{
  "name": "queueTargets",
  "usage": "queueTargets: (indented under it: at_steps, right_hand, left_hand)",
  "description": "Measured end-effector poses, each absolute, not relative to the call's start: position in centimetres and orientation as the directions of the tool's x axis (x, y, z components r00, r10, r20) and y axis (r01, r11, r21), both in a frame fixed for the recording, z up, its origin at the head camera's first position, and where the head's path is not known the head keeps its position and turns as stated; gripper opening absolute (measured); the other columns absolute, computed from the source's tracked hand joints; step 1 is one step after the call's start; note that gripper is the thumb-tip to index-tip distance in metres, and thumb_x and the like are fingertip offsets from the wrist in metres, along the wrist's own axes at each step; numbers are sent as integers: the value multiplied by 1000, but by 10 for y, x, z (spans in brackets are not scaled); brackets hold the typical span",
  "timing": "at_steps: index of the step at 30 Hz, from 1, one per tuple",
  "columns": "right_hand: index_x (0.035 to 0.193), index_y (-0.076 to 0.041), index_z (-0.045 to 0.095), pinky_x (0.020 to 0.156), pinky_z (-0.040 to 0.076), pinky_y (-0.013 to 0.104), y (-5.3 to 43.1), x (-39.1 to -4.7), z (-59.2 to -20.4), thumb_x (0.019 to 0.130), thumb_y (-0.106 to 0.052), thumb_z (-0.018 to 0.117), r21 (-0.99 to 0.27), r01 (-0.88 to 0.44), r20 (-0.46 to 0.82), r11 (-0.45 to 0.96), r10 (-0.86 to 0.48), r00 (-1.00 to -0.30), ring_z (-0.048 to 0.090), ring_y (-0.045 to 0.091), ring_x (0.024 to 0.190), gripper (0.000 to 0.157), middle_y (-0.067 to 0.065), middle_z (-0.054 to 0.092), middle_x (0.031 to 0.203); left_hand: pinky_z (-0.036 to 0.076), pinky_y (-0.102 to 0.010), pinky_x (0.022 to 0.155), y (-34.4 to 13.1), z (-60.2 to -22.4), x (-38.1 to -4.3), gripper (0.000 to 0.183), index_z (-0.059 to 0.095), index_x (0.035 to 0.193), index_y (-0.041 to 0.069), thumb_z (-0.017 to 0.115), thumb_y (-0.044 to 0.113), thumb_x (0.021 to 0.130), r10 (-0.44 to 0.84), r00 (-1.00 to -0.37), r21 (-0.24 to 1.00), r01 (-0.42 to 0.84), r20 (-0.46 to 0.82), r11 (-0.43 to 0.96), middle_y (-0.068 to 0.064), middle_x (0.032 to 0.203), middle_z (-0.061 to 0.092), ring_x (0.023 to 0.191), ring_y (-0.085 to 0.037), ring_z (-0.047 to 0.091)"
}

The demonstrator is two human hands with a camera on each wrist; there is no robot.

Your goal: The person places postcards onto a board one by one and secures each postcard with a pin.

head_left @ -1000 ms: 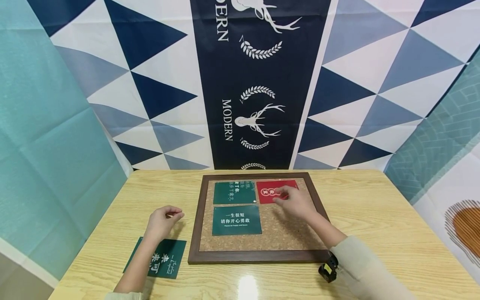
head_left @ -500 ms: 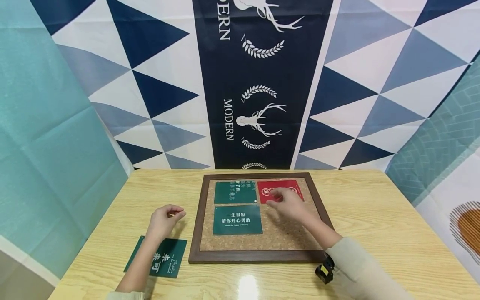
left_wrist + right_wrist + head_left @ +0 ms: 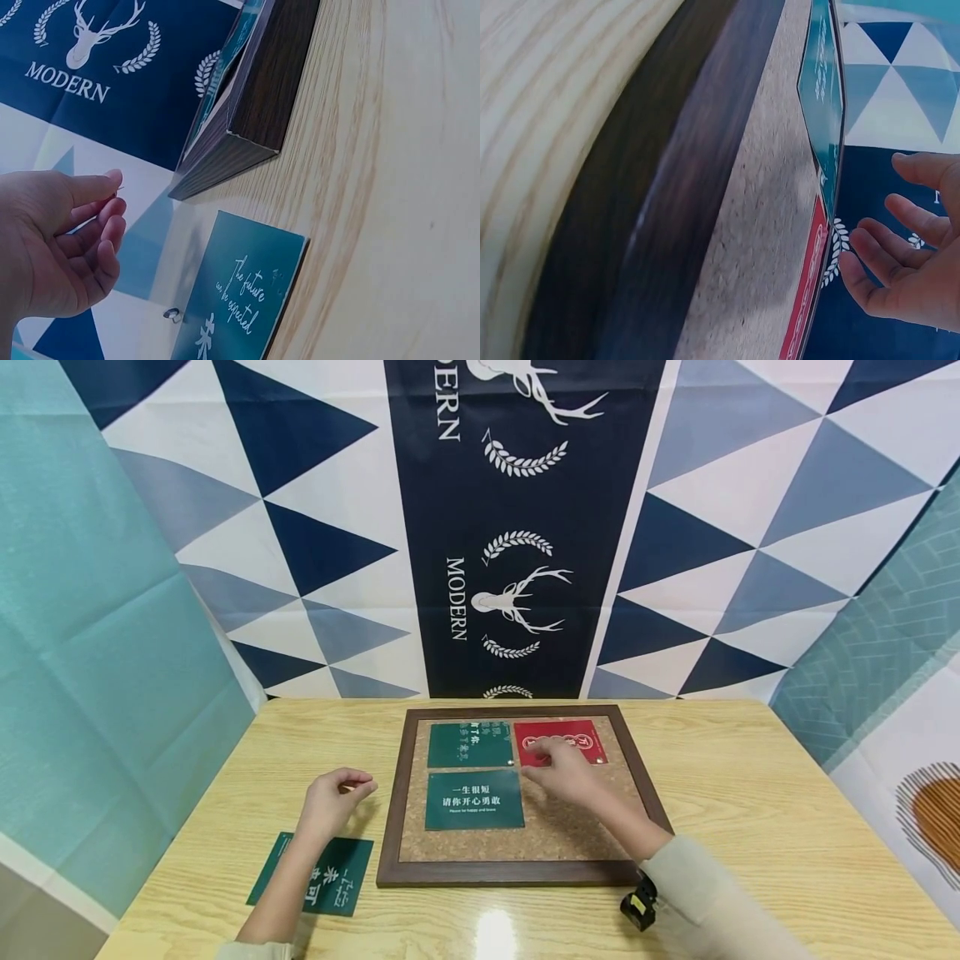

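My left hand (image 3: 335, 802) is raised over the table left of the corkboard (image 3: 577, 827), pinching a tiny pin (image 3: 121, 188) between thumb and forefinger; only its thin tip shows. Below it lies a green card (image 3: 341, 881) with white writing, partly hidden by the forearm. My right hand (image 3: 564, 774), fingers loosely spread and holding nothing, hovers over the board and overlaps a red card (image 3: 592, 731). That card has a pale dot at its lower right corner. To its left are an upper green card (image 3: 450, 747) and a lower green card (image 3: 472, 818).
The board's raised dark wooden frame (image 3: 517, 872) stands up from the light wooden table (image 3: 720, 760). A patterned cloth (image 3: 502, 510) hangs behind the table's back edge. In the left wrist view, a small shiny thing (image 3: 172, 315) is beside the loose green card.
My right hand has moved left across the board, uncovering the right part of the red card and the pale dot at its corner. The left hand has barely shifted.
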State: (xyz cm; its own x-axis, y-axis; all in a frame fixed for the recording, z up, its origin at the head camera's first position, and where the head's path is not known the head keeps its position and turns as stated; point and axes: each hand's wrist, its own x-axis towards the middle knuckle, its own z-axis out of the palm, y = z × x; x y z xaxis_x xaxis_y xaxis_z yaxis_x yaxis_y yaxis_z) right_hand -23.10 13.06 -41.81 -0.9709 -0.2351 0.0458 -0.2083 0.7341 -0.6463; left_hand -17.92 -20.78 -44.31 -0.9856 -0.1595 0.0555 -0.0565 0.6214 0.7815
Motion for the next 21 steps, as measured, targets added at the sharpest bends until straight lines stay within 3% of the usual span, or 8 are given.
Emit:
queueTargets:
  at_steps: [13,21]
  right_hand:
    - [114,-5,64,85,53,39,111,-222,-423,85,-19,69,-660,-224,18,717,-283,-959,60,25,103,33,11,62,112]
    - [112,-7,64,83,52,39,103,-218,-423,84,-21,70,-631,-240,18,737,-296,-955,59,23,97,32,11,62,107]
  left_hand:
    - [48,-26,65,-200,-445,-182,17,70,99,7,65,19,88,-146,-987,793,-39,63,609,-8,96,67,83,-20,59]
    - [47,-25,63,-194,-446,-184,17,70,98,6,66,19,87,-151,-986,792,-37,70,609,-7,92,67,81,-19,58]
